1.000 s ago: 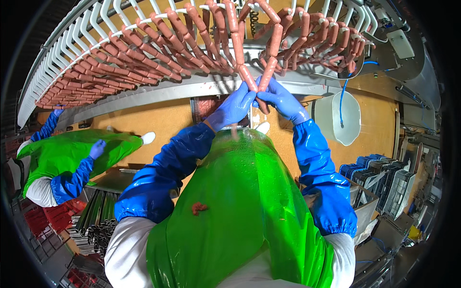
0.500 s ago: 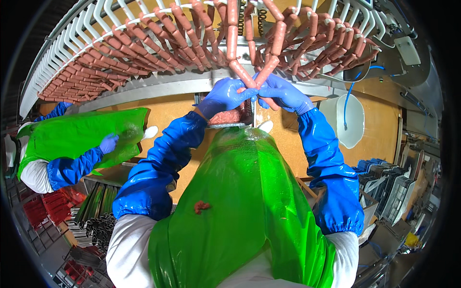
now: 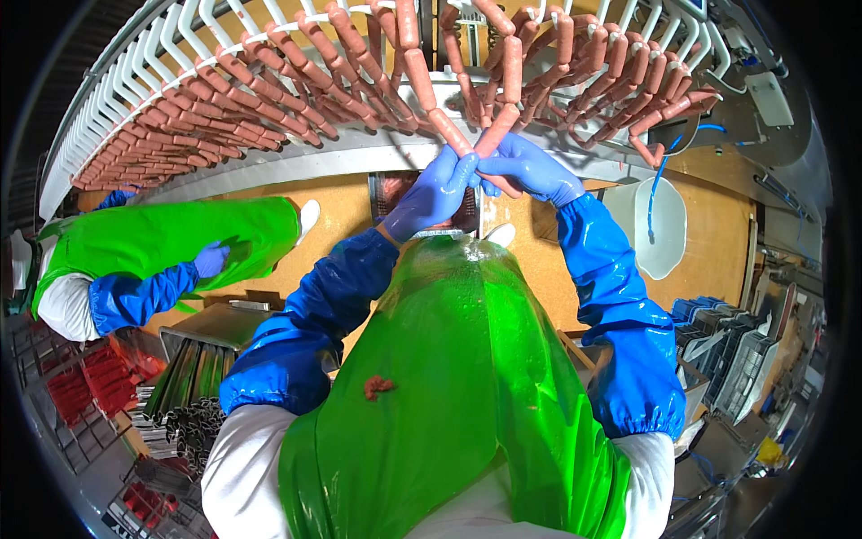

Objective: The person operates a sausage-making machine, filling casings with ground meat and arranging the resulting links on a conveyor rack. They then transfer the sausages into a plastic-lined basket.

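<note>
Sausage links [image 3: 450, 133], pinched at the foot of a V between narrowed fingertips of left hand [image 3: 433, 194] and right hand [image 3: 537, 171], one link poking out beneath the right. Climb in two strands toward white hooks [image 3: 184, 34] crowded with more. Beyond, to the right, a white tub [image 3: 669, 235]; far left, a co-worker [image 3: 67, 305] in a green apron [image 3: 171, 238].

Left hand [image 3: 434, 193] and right hand [image 3: 532, 171] meet near the centreline, out in front of the torso, fingers curled in, thumbs pointing toward each other. Left forearm [image 3: 332, 278] slants up and inward; right forearm [image 3: 600, 256] runs steeper. Both elbows bent, flared outward.
</note>
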Motion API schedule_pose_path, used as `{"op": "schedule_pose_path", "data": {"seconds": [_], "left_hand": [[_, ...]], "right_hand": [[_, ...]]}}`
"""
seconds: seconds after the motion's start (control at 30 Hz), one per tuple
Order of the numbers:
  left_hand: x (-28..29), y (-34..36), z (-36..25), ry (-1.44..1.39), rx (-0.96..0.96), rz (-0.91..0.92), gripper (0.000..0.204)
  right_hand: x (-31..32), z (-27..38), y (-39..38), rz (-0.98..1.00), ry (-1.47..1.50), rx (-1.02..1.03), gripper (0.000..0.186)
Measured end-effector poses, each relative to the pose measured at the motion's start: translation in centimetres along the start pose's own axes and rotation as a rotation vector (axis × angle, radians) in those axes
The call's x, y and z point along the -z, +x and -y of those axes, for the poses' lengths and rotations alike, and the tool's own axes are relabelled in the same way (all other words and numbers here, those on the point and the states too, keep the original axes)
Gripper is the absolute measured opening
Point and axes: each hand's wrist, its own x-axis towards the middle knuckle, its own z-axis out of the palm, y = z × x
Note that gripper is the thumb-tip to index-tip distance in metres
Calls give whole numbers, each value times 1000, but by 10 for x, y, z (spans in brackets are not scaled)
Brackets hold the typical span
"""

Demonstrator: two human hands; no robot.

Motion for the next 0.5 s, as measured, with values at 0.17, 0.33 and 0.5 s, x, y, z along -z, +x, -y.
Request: {"op": "schedule_pose_path", "data": {"seconds": [0.17,0.33,0.5], "left_hand": [[11,0,5,313,-92,22,32],[-3,2,11,-127,58,-25,31],[7,12,-17,-1464,499,601,22]], "right_hand": [[6,0,4,4,-192,-31,18],[15,3,9,66,-257,-29,19],[8,-27,26,-267,-129,316,31]]}}
